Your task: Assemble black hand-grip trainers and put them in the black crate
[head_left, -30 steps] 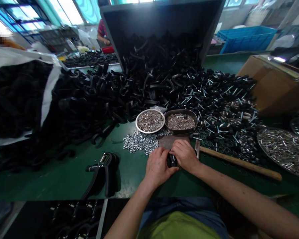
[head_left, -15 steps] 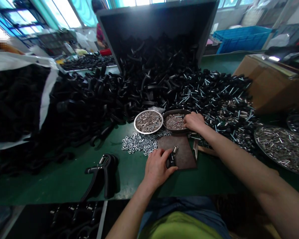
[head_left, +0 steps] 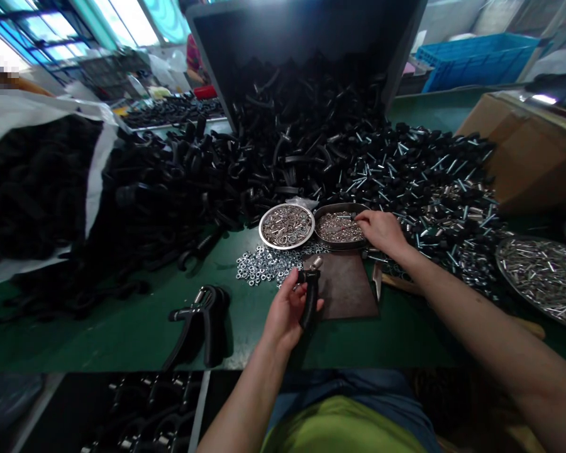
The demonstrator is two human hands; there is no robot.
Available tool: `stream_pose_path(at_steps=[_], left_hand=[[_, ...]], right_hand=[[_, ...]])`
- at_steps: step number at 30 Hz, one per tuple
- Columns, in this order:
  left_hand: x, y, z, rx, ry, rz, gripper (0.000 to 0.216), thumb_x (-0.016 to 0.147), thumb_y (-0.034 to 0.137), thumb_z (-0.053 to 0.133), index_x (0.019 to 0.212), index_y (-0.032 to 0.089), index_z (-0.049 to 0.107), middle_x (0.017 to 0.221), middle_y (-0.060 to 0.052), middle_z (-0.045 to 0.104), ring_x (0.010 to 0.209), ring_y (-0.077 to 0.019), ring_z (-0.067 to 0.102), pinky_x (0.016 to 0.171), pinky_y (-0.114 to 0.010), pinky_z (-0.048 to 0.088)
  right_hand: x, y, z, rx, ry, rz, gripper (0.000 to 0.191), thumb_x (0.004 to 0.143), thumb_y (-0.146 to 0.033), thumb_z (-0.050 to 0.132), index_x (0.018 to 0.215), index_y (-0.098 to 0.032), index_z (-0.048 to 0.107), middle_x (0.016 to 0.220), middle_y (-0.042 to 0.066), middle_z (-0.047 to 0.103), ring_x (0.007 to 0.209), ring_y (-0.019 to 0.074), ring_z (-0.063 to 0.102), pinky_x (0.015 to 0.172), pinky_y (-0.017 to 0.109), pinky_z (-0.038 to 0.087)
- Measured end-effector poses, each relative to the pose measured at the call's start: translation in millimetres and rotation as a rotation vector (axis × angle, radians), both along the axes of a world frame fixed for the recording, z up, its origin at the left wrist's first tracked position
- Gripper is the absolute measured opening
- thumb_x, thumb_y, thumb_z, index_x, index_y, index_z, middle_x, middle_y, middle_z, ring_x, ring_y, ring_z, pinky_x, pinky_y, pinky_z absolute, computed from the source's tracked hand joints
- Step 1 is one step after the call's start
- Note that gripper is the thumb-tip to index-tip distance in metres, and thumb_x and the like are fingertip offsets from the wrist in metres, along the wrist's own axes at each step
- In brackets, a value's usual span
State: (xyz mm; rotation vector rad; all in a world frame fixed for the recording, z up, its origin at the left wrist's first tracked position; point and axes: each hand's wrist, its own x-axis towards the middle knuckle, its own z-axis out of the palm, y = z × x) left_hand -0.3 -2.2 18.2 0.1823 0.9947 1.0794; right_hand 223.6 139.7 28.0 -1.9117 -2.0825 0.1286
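My left hand (head_left: pixel 285 313) is closed around a black hand-grip handle (head_left: pixel 310 299), held tilted at the left edge of a brown mat (head_left: pixel 351 286). A metal spring or threaded end (head_left: pixel 316 263) sticks up from the handle's top. My right hand (head_left: pixel 382 231) reaches to the right rim of a dark oval tin (head_left: pixel 342 245) of small metal parts. Its thumb and fingertips are pinched together; whatever is between them is too small to make out. Left of the tin stands a round metal dish (head_left: pixel 287 226) of small metal pieces. Loose nuts (head_left: pixel 264 264) lie in front of it.
An assembled hand grip (head_left: pixel 202 324) lies at front left. A hammer (head_left: pixel 396 283) rests right of the mat. Black handles (head_left: pixel 226 170) spill from a large grey bin (head_left: pixel 306 38). Screws with black knobs (head_left: pixel 405 170), a cardboard box (head_left: pixel 523 145) and a tray of pins (head_left: pixel 542 277) are on the right.
My left hand has turned over and raised the black handle off the mat, so more of it shows. My right hand stays at the tin. The whole view has shifted slightly.
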Motion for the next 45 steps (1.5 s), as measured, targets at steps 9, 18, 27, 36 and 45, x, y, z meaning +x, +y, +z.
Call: stream_pose_path(at_steps=[9, 18, 27, 36, 45], left_hand=[[-1, -11, 12.0, -0.113, -0.385, 0.010, 0.034, 0.087, 0.045, 0.050, 0.089, 0.011, 0.057, 0.071, -0.004, 0.063, 0.060, -0.0118, 0.063, 0.064, -0.030, 0.058], [5, -13, 14.0, -0.079, -0.382, -0.028, 0.035, 0.089, 0.041, 0.046, 0.091, 0.009, 0.060, 0.067, -0.004, 0.063, 0.056, -0.0126, 0.062, 0.071, -0.037, 0.058], [6, -9, 4.3, -0.080, -0.226, -0.081, 0.030, 0.083, 0.041, 0.057, 0.086, 0.012, 0.062, 0.070, -0.003, 0.062, 0.054, -0.0091, 0.059, 0.061, -0.026, 0.058], [12, -10, -4.4, 0.082, 0.110, -0.135, 0.039, 0.074, 0.045, 0.066, 0.099, 0.015, 0.063, 0.079, -0.004, 0.062, 0.064, -0.0112, 0.059, 0.055, -0.022, 0.053], [12, 0, -10.3, 0.595, 1.049, -0.429, 0.055, 0.062, 0.042, 0.076, 0.109, 0.018, 0.061, 0.105, -0.008, 0.064, 0.099, -0.0251, 0.057, 0.089, -0.039, 0.043]], right_hand=[[-41, -92, 11.5, -0.182, 0.887, 0.349, 0.009, 0.080, -0.026, 0.058, 0.083, -0.019, 0.064, 0.080, 0.002, 0.069, 0.076, 0.0166, 0.064, 0.071, 0.031, 0.049], [-61, -114, 3.1, -0.129, 0.846, 0.428, 0.008, 0.077, -0.013, 0.060, 0.073, -0.019, 0.063, 0.079, 0.001, 0.061, 0.080, 0.0153, 0.058, 0.075, 0.030, 0.043], [-51, -111, -2.6, -0.186, 0.765, 0.474, 0.010, 0.080, -0.012, 0.054, 0.075, -0.019, 0.059, 0.078, 0.001, 0.060, 0.077, 0.0151, 0.057, 0.071, 0.029, 0.044], [-47, -118, -17.7, -0.024, 0.577, 0.505, 0.008, 0.085, -0.014, 0.049, 0.081, -0.020, 0.052, 0.081, 0.002, 0.057, 0.078, 0.0156, 0.056, 0.069, 0.028, 0.044], [-26, -102, -39.6, 0.271, -0.040, 0.836, 0.023, 0.092, -0.018, 0.040, 0.100, -0.019, 0.062, 0.078, 0.006, 0.063, 0.073, 0.0164, 0.053, 0.062, 0.030, 0.034]])
